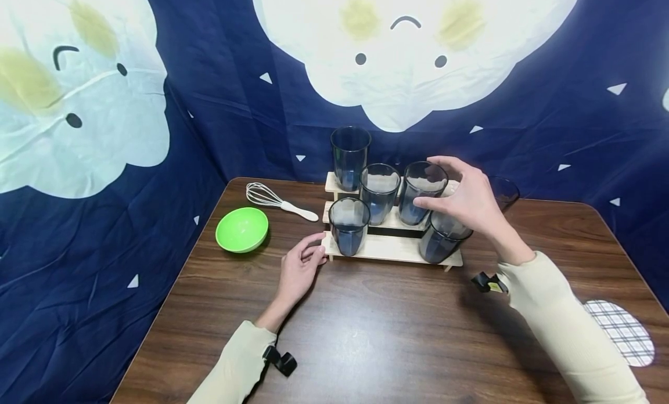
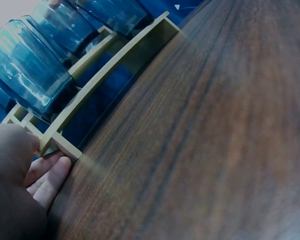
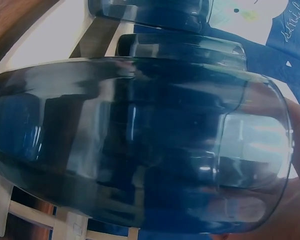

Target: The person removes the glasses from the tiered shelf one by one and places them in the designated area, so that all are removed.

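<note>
On a dark wooden table [image 1: 387, 334] backed by navy cloud-print cloth [image 1: 219, 102], we are pinching a blue tumbler [image 1: 420, 192] on the wooden rack [image 1: 389, 250] with our right hand [image 1: 462, 201], while our left hand [image 1: 299, 271] is resting relaxed fingers against the rack's end.

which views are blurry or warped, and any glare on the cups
Head view: sharp, though wide-angle bending curves the table edges. Left wrist view: the wooden rack is fairly crisp, the tabletop smears toward the lower right. Right wrist view: a blue cup fills the frame, stretched and soft, with pale reflections streaking its wall.
</note>
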Motion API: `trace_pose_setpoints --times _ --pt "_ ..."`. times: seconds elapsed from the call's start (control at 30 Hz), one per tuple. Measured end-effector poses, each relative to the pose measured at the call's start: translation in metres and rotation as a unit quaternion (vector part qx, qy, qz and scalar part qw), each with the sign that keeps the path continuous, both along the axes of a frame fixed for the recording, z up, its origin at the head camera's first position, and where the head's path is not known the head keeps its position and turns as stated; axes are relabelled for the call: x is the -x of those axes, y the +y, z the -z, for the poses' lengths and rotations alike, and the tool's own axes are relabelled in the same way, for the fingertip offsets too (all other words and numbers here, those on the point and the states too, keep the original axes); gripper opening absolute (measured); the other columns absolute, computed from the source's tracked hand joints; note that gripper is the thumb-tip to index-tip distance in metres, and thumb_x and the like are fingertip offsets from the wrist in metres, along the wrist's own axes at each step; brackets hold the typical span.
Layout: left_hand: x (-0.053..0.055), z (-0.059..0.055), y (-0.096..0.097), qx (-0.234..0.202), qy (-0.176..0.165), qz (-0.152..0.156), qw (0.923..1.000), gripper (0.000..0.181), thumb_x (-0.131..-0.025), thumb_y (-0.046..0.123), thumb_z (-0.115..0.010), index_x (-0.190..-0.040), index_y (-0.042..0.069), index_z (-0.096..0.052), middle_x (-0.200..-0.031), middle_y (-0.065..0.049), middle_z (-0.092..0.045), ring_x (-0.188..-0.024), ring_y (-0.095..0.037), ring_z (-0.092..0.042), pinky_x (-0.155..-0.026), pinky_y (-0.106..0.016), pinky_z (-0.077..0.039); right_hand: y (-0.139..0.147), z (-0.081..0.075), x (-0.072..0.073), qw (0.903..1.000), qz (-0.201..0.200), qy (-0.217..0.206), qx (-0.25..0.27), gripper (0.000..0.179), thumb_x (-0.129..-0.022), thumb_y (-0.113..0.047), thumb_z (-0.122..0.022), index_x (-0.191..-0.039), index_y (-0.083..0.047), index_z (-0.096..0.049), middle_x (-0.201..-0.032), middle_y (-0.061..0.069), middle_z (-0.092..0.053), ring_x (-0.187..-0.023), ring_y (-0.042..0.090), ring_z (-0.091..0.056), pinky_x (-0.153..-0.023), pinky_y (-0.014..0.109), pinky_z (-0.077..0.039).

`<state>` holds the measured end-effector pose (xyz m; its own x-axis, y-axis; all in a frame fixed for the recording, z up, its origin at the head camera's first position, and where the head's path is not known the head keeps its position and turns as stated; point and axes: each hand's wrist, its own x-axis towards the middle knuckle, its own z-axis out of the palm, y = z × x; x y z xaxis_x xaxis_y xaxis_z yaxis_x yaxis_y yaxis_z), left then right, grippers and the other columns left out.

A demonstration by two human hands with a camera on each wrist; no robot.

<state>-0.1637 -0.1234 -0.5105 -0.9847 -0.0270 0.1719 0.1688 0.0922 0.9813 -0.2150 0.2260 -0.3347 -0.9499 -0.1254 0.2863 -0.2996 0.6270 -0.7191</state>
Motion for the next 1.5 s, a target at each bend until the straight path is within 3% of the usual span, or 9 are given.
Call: trace_pose_setpoints --times 0.1,0.27,0.47,0.7,1.0,1.2,1.5 --pt "0.0 0.0 0.0 -0.002 0.0 0.0 1.0 0.031 -0.107 -0.004 -0.07 -0.138 -0.002 -0.073 -0.116 -0.03 -0.079 -0.103 -0.047 -0.08 -0.087 -0.032 -0.072 -0.001 -0.002 0.0 0.9999 0.004 -0.005 0.009 0.085 -0.078 -0.029 -0.105 -0.152 -0.014 -0.066 -0.144 0.012 -0.072 -0.137 0.028 -0.062 -0.113 0.05 -0.052" --pt "0.0 0.001 0.0 -0.004 0.001 0.0 1.0 0.031 -0.107 -0.003 -0.07 -0.138 -0.002 -0.073 -0.116 -0.029 -0.08 -0.102 -0.046 -0.08 -0.087 -0.032 -0.072 -0.002 -0.006 -0.003 0.9996 0.01 0.003 0.028 0.084 -0.078 -0.025 -0.105 -0.152 -0.016 -0.067 -0.144 0.009 -0.072 -0.13 0.025 -0.065 -0.105 0.033 -0.052" --pt "0.0 0.0 0.001 -0.005 0.0 0.0 1.0 0.032 -0.107 -0.003 -0.07 -0.139 -0.002 -0.073 -0.115 -0.029 -0.08 -0.103 -0.046 -0.08 -0.088 -0.033 -0.072 -0.004 -0.009 -0.003 0.9982 0.026 0.024 0.048 0.082 -0.077 -0.024 -0.105 -0.151 -0.018 -0.069 -0.14 0.008 -0.074 -0.128 0.023 -0.065 -0.107 0.036 -0.052" --pt "0.0 -0.001 0.001 -0.007 -0.005 -0.001 1.0 0.032 -0.107 -0.004 -0.07 -0.139 -0.003 -0.073 -0.117 -0.029 -0.079 -0.104 -0.046 -0.08 -0.088 -0.032 -0.072 -0.007 -0.013 -0.003 0.9952 0.028 0.058 0.074 0.081 -0.075 -0.017 -0.105 -0.148 -0.016 -0.071 -0.13 0.01 -0.078 -0.111 0.01 -0.065 -0.093 0.019 -0.05" --pt "0.0 0.0 0.001 -0.004 -0.004 -0.003 1.0 0.032 -0.107 -0.004 -0.07 -0.138 -0.002 -0.073 -0.115 -0.029 -0.08 -0.103 -0.047 -0.08 -0.088 -0.032 -0.072 -0.006 -0.018 -0.003 0.9937 0.022 0.079 0.077 0.081 -0.075 -0.016 -0.104 -0.149 -0.018 -0.071 -0.129 0.009 -0.078 -0.11 0.005 -0.066 -0.096 0.023 -0.051" --pt "-0.001 -0.001 0.001 -0.005 -0.003 -0.002 1.0 0.032 -0.107 -0.004 -0.07 -0.139 -0.003 -0.073 -0.116 -0.029 -0.079 -0.104 -0.047 -0.08 -0.088 -0.032 -0.072 -0.007 -0.02 -0.004 0.9911 0.009 0.092 0.095 0.08 -0.075 -0.011 -0.102 -0.149 -0.015 -0.071 -0.127 0.011 -0.078 -0.107 0.006 -0.069 -0.097 0.018 -0.051" --pt "0.0 0.0 0.0 -0.001 -0.004 -0.001 1.0 0.032 -0.107 -0.003 -0.07 -0.139 -0.002 -0.073 -0.116 -0.029 -0.08 -0.103 -0.046 -0.08 -0.087 -0.031 -0.072 -0.009 -0.027 -0.005 0.9825 0.011 0.133 0.129 0.076 -0.074 -0.005 -0.101 -0.144 -0.017 -0.075 -0.116 -0.006 -0.077 -0.108 0.012 -0.069 -0.1 0.018 -0.053"
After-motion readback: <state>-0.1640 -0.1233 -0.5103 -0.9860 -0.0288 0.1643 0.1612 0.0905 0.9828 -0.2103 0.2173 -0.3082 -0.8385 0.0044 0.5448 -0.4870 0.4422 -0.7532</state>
